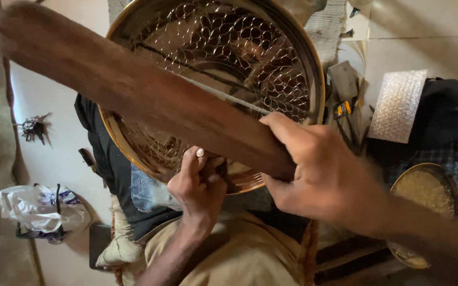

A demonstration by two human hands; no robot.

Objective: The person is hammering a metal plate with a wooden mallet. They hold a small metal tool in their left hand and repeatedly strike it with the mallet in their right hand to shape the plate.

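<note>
Wooden mallet (pixel 133 90), one brass tray (pixel 292 47), two hands

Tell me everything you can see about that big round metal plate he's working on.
The round plate looks like polished brass, with a raised rim and a face covered in engraved leaf-like loops. It sits tilted on the person's lap. The left hand presses at its lower edge. The right hand holds a long wooden stick, blurred, across its face. Whether the stick touches it is unclear.
</note>
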